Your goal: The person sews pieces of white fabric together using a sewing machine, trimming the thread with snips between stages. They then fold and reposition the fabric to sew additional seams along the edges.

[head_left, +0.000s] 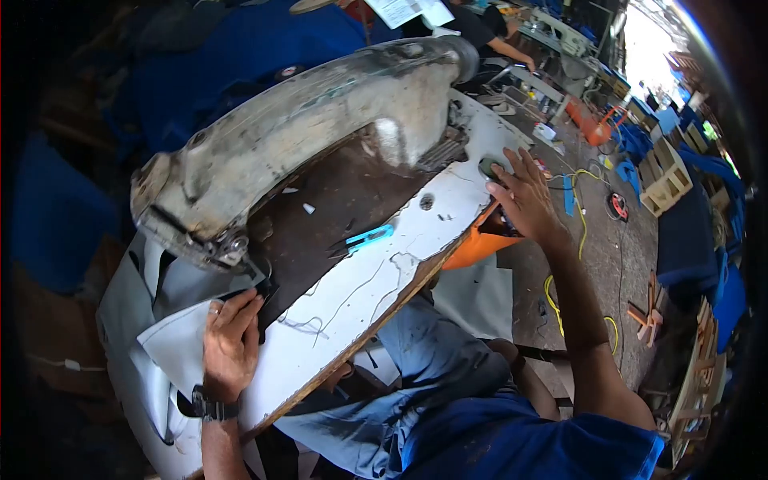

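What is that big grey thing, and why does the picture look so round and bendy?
The picture comes from a camera on the person's head, looking down at their own hands; its lens bends the edges. The big grey thing is an old sewing machine on a worn white table. The left hand, with a wristwatch, presses pale grey material flat near the needle end. The right hand reaches to the table's far edge and touches a small dark object I cannot identify. A blue tool, perhaps small snips, lies on the table. Another person works farther back.
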`<state>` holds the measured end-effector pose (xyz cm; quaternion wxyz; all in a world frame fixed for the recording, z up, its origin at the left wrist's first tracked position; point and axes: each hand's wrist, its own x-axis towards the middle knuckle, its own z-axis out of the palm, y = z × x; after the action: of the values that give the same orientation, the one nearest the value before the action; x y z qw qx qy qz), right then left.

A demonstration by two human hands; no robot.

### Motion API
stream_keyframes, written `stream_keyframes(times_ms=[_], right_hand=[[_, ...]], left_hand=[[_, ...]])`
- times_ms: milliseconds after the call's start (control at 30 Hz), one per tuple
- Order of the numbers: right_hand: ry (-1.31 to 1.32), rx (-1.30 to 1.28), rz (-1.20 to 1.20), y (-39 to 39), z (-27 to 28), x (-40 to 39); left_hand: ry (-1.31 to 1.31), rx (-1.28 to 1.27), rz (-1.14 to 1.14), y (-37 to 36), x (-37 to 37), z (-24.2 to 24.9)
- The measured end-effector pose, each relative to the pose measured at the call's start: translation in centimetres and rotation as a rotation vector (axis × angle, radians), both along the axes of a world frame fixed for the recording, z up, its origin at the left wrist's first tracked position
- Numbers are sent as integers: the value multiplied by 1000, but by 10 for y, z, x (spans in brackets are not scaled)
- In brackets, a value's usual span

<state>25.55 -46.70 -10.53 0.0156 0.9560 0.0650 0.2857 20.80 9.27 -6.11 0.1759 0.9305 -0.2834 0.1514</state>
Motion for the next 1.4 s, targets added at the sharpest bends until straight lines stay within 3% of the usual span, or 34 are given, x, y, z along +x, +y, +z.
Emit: stream_keyframes(times_ms=[100, 167, 200, 233, 333, 400, 467, 633, 767, 867, 1000, 1267, 1400], right_hand=[[16, -135, -3, -15, -12, 36], [51, -5, -54, -11, -9, 51], [-109, -51, 5, 5, 6, 42], [-136, 125, 70, 45, 35, 27], [91, 406, 563, 151, 75, -11], [284, 285, 895, 213, 81, -15], [355, 259, 993, 262, 63, -8], [338, 76, 1065, 313, 19, 29], [404, 94, 1019, 306, 10, 35], [494, 166, 1023, 308, 19, 38], [400, 408, 1112, 306, 17, 42], [330, 130, 1122, 311, 12, 37], [345, 143, 1109, 312, 13, 35]], left_hand=[[-9, -22, -24, 0, 3, -1], [30, -21, 1, 3, 3, -6], [-17, -47, -20, 7, 4, -11], [-39, -44, -38, 8, 5, -12], [29, -104, -24, 9, 3, -10], [60, -84, -4, 10, 2, -11], [34, -64, -13, 11, 5, -13], [70, -83, -11, 12, 5, -14], [122, -130, -41, 17, 9, -6], [219, -203, -85, 26, 27, -4], [287, -194, -94, 26, 36, 4], [216, -183, -84, 22, 37, -2], [294, -215, 12, 16, 45, -1]])
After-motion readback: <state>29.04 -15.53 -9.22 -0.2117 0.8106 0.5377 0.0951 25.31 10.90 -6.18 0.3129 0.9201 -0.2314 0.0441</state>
